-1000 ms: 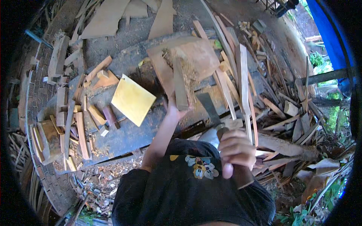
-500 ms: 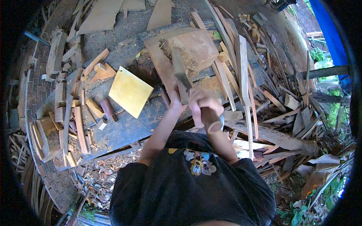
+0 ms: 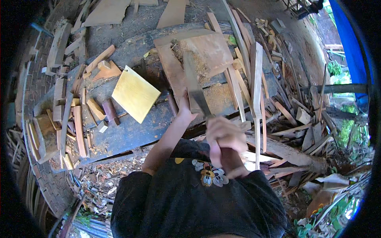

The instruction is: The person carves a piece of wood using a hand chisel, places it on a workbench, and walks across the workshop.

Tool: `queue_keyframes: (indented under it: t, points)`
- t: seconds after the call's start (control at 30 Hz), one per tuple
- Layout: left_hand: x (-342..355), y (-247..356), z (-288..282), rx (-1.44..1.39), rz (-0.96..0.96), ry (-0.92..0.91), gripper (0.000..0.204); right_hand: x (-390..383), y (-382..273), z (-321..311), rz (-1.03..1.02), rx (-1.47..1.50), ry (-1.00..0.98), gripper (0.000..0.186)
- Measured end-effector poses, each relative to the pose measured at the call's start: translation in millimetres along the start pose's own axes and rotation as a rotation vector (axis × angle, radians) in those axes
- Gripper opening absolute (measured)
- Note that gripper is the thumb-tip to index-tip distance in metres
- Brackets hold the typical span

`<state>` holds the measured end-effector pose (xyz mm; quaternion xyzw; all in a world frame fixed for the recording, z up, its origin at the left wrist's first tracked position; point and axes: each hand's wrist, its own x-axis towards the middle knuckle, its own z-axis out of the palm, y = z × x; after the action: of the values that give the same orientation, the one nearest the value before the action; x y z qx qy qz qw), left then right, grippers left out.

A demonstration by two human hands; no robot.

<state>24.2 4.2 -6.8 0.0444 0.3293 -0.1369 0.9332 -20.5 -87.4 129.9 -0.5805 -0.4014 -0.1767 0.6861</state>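
Observation:
My left hand (image 3: 185, 108) is closed round the near end of a narrow wooden piece (image 3: 190, 75), whose far end lies over a broad brown wood block (image 3: 214, 49). My right hand (image 3: 226, 135), blurred by motion, grips a wide, dark-bladed hand tool (image 3: 203, 104) with a brown wooden handle. The blade points away from me and lies along the near part of the narrow piece. Its edge is too unclear to tell whether it is a knife or a saw. Shavings (image 3: 202, 67) are heaped on the block beside the narrow piece.
On the dark bench (image 3: 131, 137) lie a yellow board (image 3: 136, 95), a dark brown offcut (image 3: 110, 112) and several wood scraps. Long wooden strips (image 3: 257, 79) stand to the right, beside a scrap pile (image 3: 301, 135). Larger wooden slabs (image 3: 105, 12) lie beyond the bench.
My right hand has drawn the bladed tool back toward my body and slightly right, so more blade shows. My left hand still holds the narrow wooden piece.

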Motion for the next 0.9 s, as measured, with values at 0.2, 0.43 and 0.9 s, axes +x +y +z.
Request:
queue_keyframes:
  t: [0.2,0.43,0.9]
  points:
    - [9,-16,-2,0.084,-0.101,-0.155,0.048,17,65,-4,-0.013,-0.304,-0.01,0.021]
    - [-13,-5,14,0.098,0.116,0.078,0.047,9,33,7,0.027,0.057,-0.015,0.012]
    - [-29,-1,46,0.06,0.117,0.14,0.044,35,89,5,0.026,-0.262,-0.009,0.011]
